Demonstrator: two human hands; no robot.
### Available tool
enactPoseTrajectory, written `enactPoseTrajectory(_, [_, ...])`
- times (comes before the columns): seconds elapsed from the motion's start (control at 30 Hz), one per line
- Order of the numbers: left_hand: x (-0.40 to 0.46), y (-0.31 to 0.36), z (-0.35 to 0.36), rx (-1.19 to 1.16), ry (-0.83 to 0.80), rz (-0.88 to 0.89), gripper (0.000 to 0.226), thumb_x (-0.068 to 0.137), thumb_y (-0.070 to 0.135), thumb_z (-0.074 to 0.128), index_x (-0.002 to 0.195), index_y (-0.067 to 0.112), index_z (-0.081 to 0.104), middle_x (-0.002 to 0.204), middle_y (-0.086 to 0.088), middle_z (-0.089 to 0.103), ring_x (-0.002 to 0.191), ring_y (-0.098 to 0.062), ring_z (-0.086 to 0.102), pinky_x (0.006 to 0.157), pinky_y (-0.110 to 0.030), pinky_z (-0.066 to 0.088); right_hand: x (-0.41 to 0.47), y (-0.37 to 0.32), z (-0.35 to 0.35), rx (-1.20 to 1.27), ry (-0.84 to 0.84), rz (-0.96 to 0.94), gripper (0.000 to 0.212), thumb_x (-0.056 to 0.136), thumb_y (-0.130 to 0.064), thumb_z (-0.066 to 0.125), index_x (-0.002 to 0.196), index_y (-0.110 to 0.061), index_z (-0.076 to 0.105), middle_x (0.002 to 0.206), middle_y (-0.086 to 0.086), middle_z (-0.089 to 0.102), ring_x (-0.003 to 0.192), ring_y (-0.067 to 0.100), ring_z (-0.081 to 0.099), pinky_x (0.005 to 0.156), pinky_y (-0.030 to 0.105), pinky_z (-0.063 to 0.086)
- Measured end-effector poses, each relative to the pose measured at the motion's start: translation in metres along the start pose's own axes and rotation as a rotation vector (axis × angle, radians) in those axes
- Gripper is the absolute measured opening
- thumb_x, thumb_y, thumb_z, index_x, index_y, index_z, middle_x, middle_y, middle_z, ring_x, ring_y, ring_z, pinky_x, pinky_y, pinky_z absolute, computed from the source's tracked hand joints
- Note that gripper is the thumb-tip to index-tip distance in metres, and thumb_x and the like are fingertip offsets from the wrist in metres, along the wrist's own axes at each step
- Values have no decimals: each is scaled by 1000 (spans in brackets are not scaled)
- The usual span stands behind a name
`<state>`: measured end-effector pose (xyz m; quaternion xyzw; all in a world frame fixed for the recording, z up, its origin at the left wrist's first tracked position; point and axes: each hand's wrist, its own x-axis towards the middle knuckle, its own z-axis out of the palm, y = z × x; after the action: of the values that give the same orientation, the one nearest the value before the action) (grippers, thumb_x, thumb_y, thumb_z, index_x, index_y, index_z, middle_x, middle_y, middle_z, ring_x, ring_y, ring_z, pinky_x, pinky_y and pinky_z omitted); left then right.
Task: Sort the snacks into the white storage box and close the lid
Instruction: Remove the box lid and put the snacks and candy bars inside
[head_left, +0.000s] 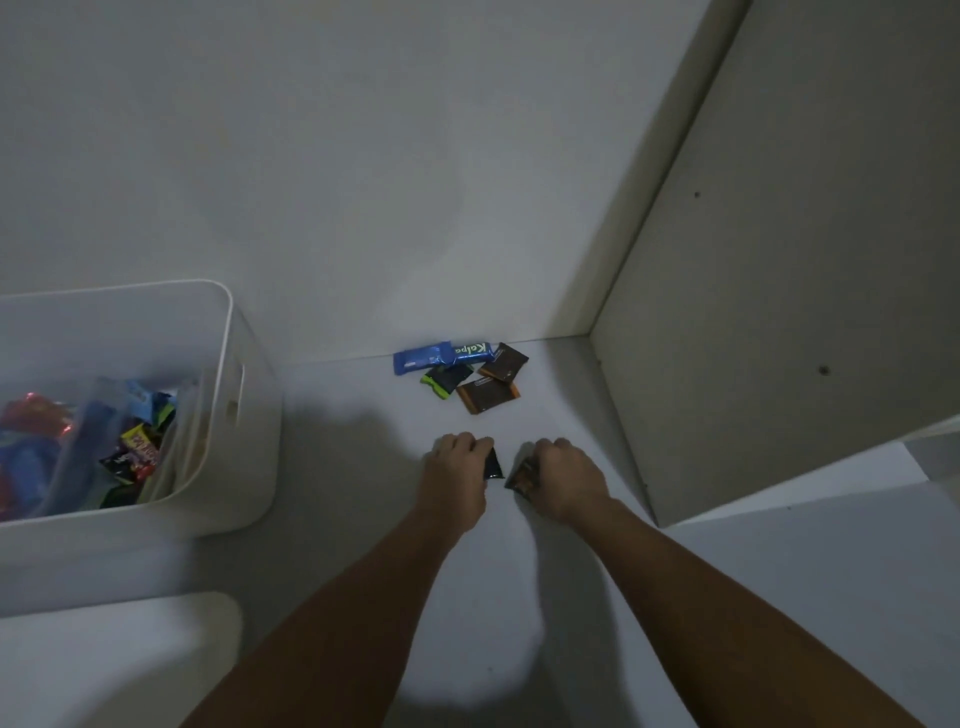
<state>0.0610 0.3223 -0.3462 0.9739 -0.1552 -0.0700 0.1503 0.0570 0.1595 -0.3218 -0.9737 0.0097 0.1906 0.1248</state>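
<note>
The white storage box (254, 395) stands open at the left, holding several bright snack packets (132, 447). On the white surface my left hand (454, 475) grips a small dark packet (492, 464). Beside it my right hand (563, 478) grips a dark packet with orange print (522, 478). Farther back by the wall lie a blue bar (441, 356), a dark packet with a green edge (447, 379) and two brown packets (488, 395), (503, 362). The white lid (119, 660) lies at the lower left, in front of the box.
A white wall rises behind the surface. A beige cupboard side panel (779, 312) stands at the right, with small holes in it. A white ledge (831, 478) sits lower at the right.
</note>
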Motion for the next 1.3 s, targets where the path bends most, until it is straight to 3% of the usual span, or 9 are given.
enactPoseTrajectory(0.2, [26, -17, -12, -18, 131, 2, 42, 54, 0, 69, 96, -1, 66, 84, -17, 64, 75, -34, 60, 58, -34, 49, 44, -1, -20, -116, 91, -40, 38, 90, -18, 57, 125, -7, 49, 127, 17, 47, 117, 34, 45, 93, 42, 44])
enactPoseTrajectory(0.3, [42, -29, -20, -11, 218, 0, 30, 59, 5, 46, 82, 1, 65, 76, -17, 59, 68, -34, 55, 57, -33, 45, 65, -6, -25, -128, 153, -85, 36, 91, -14, 52, 126, -8, 48, 134, 16, 42, 122, 35, 41, 96, 43, 44])
enactPoseTrajectory(0.57, [88, -54, -33, -19, 230, -50, 44, 60, 8, 54, 101, 7, 69, 116, -22, 61, 106, -43, 56, 93, -49, 44, 102, -15, -36, -8, 70, -184, 46, 88, -25, 62, 131, -19, 47, 152, 9, 22, 139, 31, 21, 105, 47, 38])
enactPoseTrajectory(0.73, [96, -54, -37, -26, 81, -147, 58, 67, 12, 53, 125, 8, 54, 148, -16, 37, 139, -38, 27, 113, -52, 21, 114, -15, -38, -49, 54, -211, 82, 68, -22, 76, 137, -26, 32, 150, 2, 19, 135, 27, 24, 94, 52, 46])
enactPoseTrajectory(0.83, [95, -54, -32, -99, 170, -145, 66, 65, 37, 46, 123, 6, 51, 133, -13, 50, 129, -36, 42, 105, -49, 32, 121, -16, -42, -70, 45, -245, 98, 62, -28, 83, 141, -25, 24, 151, 2, 19, 135, 28, 24, 95, 55, 46])
enactPoseTrajectory(0.93, [99, -55, -31, -117, 85, -181, 86, 67, 59, 40, 137, 9, 39, 136, -8, 46, 131, -31, 37, 106, -46, 29, 130, -19, -45, -105, -3, -312, 110, 63, -33, 83, 146, -35, 12, 151, 6, 20, 135, 32, 26, 95, 55, 46])
enactPoseTrajectory(1.07, [105, -55, -25, -19, 29, -198, 71, 85, 41, 56, 145, 13, 29, 143, -7, 35, 132, -29, 30, 104, -44, 30, 141, -26, -48, -217, -106, -294, 117, 64, -39, 82, 148, -46, 0, 154, 10, 16, 137, 37, 24, 100, 56, 44])
enactPoseTrajectory(1.17, [103, -55, -22, -47, 37, -238, 58, 87, 33, 58, 139, 18, 37, 138, -5, 37, 127, -29, 30, 99, -44, 33, 142, -28, -52, -247, -149, -278, 113, 59, -41, 84, 145, -44, 12, 152, 7, 17, 135, 36, 24, 99, 57, 44])
enactPoseTrajectory(1.3, [96, -58, -19, -24, 51, -201, 53, 85, 29, 60, 133, 13, 44, 127, -10, 45, 115, -33, 41, 86, -43, 45, 133, -27, -54, -263, -120, -297, 84, 65, -46, 77, 135, -37, 31, 140, 4, 32, 125, 34, 35, 94, 49, 47])
